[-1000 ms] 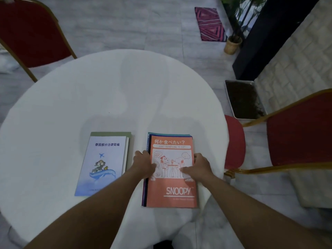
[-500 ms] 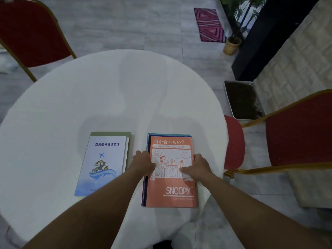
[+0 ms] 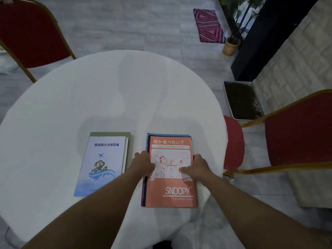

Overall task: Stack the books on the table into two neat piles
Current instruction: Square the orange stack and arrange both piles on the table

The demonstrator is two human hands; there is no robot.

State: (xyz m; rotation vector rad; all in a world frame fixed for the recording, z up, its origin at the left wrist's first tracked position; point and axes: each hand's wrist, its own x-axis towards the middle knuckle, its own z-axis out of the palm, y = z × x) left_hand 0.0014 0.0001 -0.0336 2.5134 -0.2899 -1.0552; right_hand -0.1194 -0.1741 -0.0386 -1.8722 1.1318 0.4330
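Two piles of books lie side by side on the round white table [image 3: 111,90]. The left pile has a pale blue book [image 3: 103,164] on top of a green one [image 3: 110,134]. The right pile is topped by an orange Snoopy notebook [image 3: 170,191], with dark blue and teal covers showing at its left and far edges. My left hand [image 3: 143,164] grips the left edge of the right pile, fingers curled. My right hand [image 3: 196,167] grips its right edge, thumb lying on the orange cover.
A red chair [image 3: 298,130] with a gold frame stands close at the table's right. Another red chair [image 3: 30,33] stands at the far left. A metal tray of soil [image 3: 242,99], a potted plant [image 3: 230,45] and a patterned mat [image 3: 208,26] are on the floor beyond.
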